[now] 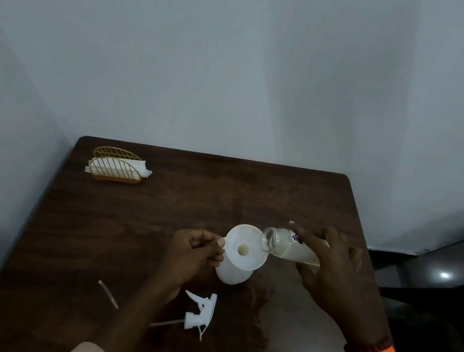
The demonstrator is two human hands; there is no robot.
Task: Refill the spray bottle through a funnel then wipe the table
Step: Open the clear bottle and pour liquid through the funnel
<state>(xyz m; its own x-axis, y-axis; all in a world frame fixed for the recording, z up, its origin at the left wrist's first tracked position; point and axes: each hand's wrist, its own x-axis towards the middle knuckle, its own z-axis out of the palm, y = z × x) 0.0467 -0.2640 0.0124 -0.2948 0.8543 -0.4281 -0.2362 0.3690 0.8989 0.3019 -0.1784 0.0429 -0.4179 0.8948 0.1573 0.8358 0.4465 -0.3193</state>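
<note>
A white funnel (246,248) sits in the neck of the white spray bottle (232,273), which stands mid-table. My left hand (194,251) pinches the funnel's tab at its left rim. My right hand (329,267) holds a clear refill bottle (284,244) tipped nearly flat, its open mouth over the funnel's right rim. Pale liquid lies along the refill bottle's lower side. The white trigger sprayer head (200,314) with its thin dip tube lies on the table nearer to me.
A gold wire napkin holder with white napkins (117,166) stands at the table's back left corner. The dark wooden table (119,243) meets a wall behind and on the left. A dark chair (438,283) is at the right.
</note>
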